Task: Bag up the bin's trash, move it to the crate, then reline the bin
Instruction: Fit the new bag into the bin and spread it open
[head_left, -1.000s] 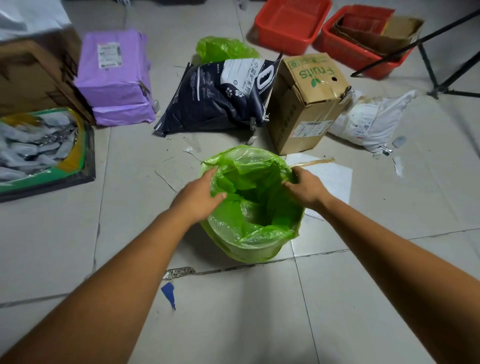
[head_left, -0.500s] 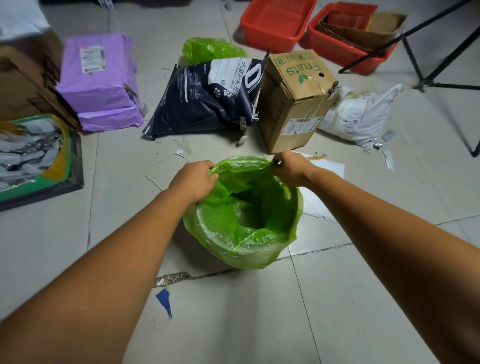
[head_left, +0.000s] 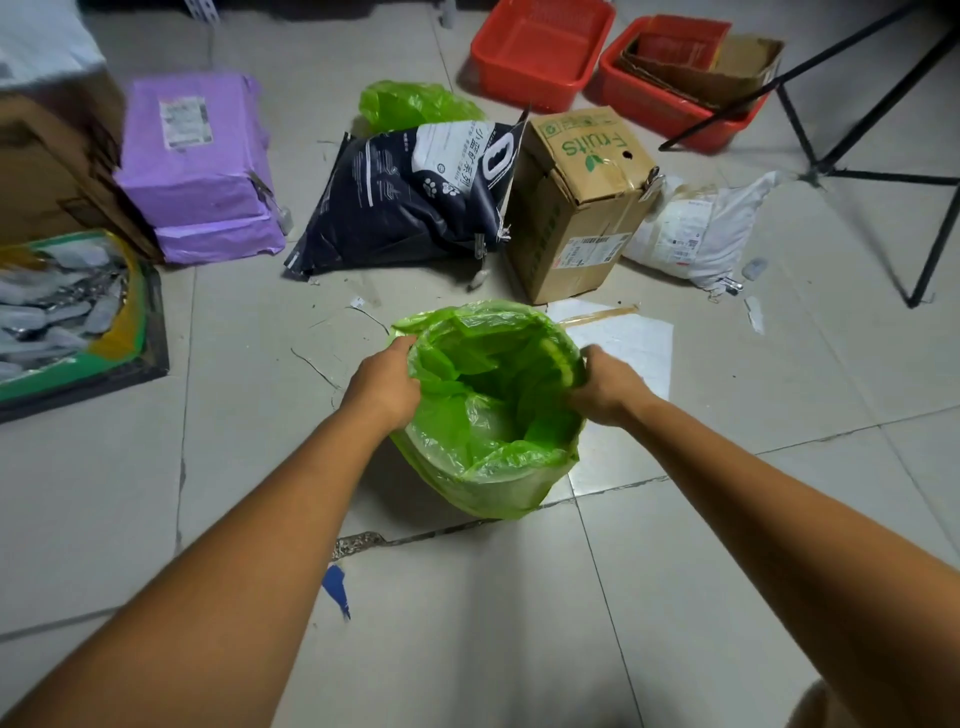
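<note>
While both arms reach forward, the left hand (head_left: 387, 382) is closed on the 9 o'clock edge of the green bag (head_left: 493, 415), fingers curled over the film. The right hand (head_left: 605, 384) pinches the same bag at the 3 o'clock edge. The bag is thin, translucent, crinkled plastic, draped over a round bin and hiding it almost entirely; only a paler wall shows through the film inside. The bag's mouth stands open, and loose folds sag into the hollow. Bag and bin sit at frame centre on the tiled floor (head_left: 727, 571), which is smooth, pale, with dark grout lines.

At 12 o'clock from the bin lies a dark blue glossy sack (head_left: 410, 197) with white paw prints and Chinese characters too small to read. Just right of it, touching, stands a brown cardboard box (head_left: 576, 208) printed "Fruits" in green, with a barcode label on its side. A second green bag (head_left: 415, 104), bunched, sits behind the sack. At 10 o'clock is a purple plastic-wrapped parcel (head_left: 197, 166) with a white shipping label, unreadable. At 1 o'clock are two red plastic crates (head_left: 540, 52); the right one holds flattened cardboard. A white soft mailer (head_left: 696, 228) lies right of the box.
</note>
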